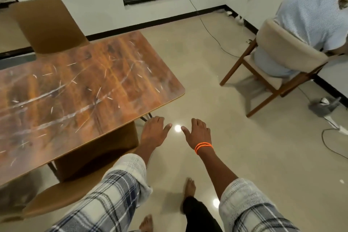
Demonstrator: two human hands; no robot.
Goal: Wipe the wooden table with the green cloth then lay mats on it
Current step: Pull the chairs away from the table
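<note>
Both hands, left hand (154,131) and right hand (197,132), hang empty with fingers spread, seemingly awaiting the unseen green cloth, while the scratched table (79,88) sits at ten o'clock.

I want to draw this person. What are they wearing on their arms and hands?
Both arms have plaid sleeves in white, grey and dark blue, rolled up so a pale dotted lining shows. The left hand is bare, with no rings or watch showing. The right hand has two bright orange bands around its wrist.
</note>
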